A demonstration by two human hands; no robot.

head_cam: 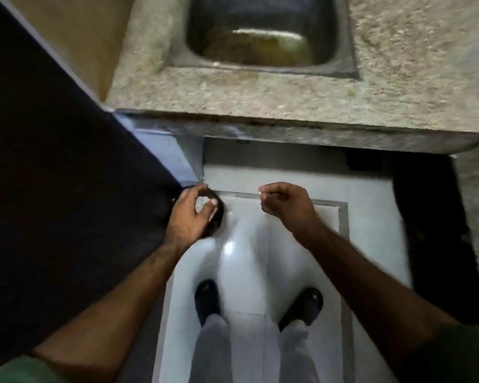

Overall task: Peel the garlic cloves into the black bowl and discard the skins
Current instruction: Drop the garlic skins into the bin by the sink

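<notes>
Below the counter's front edge (288, 134), over the white tiled floor (371, 222), the person stands with both arms held out. The left hand (190, 217) grips the black bowl (217, 214), fingers (209, 208) curled over its rim with pale pieces showing inside, too blurred to tell whether they are cloves or skins. The bowl hangs just beside the corner of a dark panel (67, 189) on the left. The right hand (285, 205) is apart from the bowl, its fingers clenched with the tips pinched together; whether something small sits between them cannot be told. A steel sink (340, 45) is sunk into the speckled counter near its far edge. Dark shoes (206, 297) stand on the floor beneath the hands.
</notes>
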